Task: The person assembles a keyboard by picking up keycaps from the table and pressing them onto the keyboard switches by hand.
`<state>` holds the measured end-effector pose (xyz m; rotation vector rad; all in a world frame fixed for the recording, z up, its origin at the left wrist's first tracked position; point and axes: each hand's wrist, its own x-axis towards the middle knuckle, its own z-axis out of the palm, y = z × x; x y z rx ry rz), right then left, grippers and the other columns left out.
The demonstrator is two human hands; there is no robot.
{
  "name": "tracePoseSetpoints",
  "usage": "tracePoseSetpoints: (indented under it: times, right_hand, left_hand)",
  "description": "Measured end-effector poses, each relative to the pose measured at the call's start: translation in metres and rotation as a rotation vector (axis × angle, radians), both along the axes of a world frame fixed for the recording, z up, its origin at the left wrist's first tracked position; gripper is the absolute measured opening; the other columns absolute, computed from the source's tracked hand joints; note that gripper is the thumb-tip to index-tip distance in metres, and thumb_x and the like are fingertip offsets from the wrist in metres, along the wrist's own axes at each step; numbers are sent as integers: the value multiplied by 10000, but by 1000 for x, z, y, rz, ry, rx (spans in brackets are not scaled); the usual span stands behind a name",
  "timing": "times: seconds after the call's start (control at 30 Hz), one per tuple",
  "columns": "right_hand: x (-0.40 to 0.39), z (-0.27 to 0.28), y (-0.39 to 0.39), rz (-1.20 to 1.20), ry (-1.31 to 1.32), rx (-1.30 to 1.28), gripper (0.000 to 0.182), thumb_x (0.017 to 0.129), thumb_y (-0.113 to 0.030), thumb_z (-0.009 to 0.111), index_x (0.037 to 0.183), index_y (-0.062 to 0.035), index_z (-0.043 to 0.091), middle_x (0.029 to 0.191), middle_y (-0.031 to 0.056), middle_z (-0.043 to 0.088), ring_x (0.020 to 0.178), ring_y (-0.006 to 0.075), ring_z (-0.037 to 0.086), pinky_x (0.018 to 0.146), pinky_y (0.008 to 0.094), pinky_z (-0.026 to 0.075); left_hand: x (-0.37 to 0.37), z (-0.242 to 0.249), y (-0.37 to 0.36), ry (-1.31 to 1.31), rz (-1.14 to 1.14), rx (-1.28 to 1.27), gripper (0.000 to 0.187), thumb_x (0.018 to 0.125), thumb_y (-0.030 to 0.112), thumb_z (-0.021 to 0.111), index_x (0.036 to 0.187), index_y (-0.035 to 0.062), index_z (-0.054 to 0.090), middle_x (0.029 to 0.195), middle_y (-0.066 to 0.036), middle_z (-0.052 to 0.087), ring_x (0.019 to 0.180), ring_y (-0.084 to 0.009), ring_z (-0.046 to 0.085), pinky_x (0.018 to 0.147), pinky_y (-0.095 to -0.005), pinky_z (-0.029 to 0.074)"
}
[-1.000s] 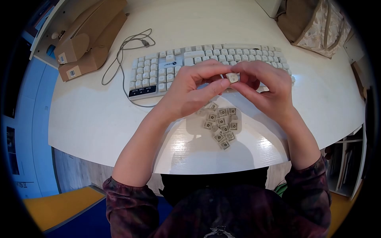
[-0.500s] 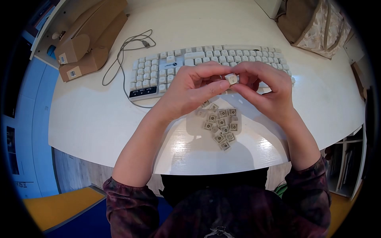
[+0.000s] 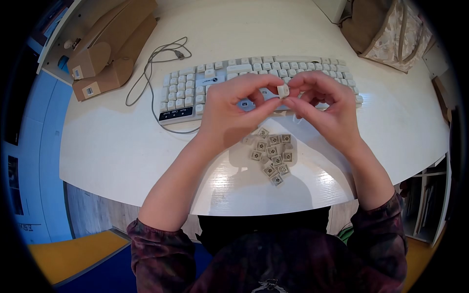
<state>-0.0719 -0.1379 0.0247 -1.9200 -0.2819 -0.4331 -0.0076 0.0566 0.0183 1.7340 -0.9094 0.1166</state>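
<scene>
A small white keycap (image 3: 283, 91) is pinched between the fingertips of my left hand (image 3: 234, 103) and my right hand (image 3: 326, 100). Both hands hover over the near edge of a pale keyboard (image 3: 187, 88), hiding part of its keys. Between my hands, some key positions on the keyboard show without caps. Below them on the desk, several loose keycaps (image 3: 272, 151) lie in a loose cluster, most with their hollow undersides up.
A grey cable (image 3: 146, 73) loops on the white desk (image 3: 112, 141) left of the keyboard. Brown cardboard pieces (image 3: 105, 53) stand at the back left. A brown patterned bag (image 3: 391, 39) sits at the back right.
The keycap has turned and moved slightly up and left between my fingers. My left hand has shifted a little left, showing more of the keyboard between the hands.
</scene>
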Motion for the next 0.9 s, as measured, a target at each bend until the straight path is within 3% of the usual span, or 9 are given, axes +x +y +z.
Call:
tracePoseSetpoints:
  times: [0.1, 0.33, 0.53, 0.6, 0.73, 0.9]
  right_hand:
    - [-1, -2, 5, 39, 37, 160, 219, 839, -76, 765, 1028, -12, 676, 859, 18, 686, 652, 39, 612, 576, 189, 469]
    - [-2, -2, 8, 46, 92, 211, 213, 843, -85, 769, 1021, 3, 693, 889, 22, 691, 671, 40, 616, 597, 187, 483]
    - [6, -1, -7, -63, 18, 76, 168, 839, -80, 769, 990, -21, 725, 905, 11, 704, 679, 56, 603, 600, 198, 483]
    - [16, -1, -20, -137, -69, 35, 160, 835, -75, 769, 980, -22, 729, 917, 11, 710, 695, 69, 603, 601, 208, 482]
    - [22, 0, -33, -165, -45, -331, 196, 774, -126, 792, 955, -61, 754, 960, 14, 669, 765, 141, 626, 662, 271, 497]
    - [24, -20, -28, -205, -79, -490, 198, 735, -173, 798, 921, -111, 772, 886, 31, 616, 789, 209, 627, 677, 332, 508]
  left_hand:
    - [1, -3, -3, -234, 62, -7, 279, 742, 16, 786, 1012, 42, 723, 886, -42, 720, 652, -91, 605, 607, -225, 497]
    - [5, -9, -4, -660, 179, 50, 282, 706, 20, 805, 970, 81, 728, 877, -32, 734, 519, -120, 602, 515, -238, 454]
    - [7, -8, -7, -711, 186, 32, 317, 725, 16, 800, 1026, 63, 714, 912, -37, 736, 536, -108, 593, 518, -244, 454]
    - [8, -9, -5, -585, 207, 30, 339, 740, 10, 791, 1065, 52, 704, 939, -45, 732, 549, -99, 590, 541, -238, 464]
    - [15, -10, -3, -452, 290, -8, 291, 767, 92, 780, 1048, 98, 705, 941, -14, 725, 545, -110, 613, 538, -241, 458]
    - [20, -13, 0, -319, 305, -6, 340, 780, 30, 762, 1109, 75, 695, 967, -46, 714, 599, -100, 598, 581, -223, 472]
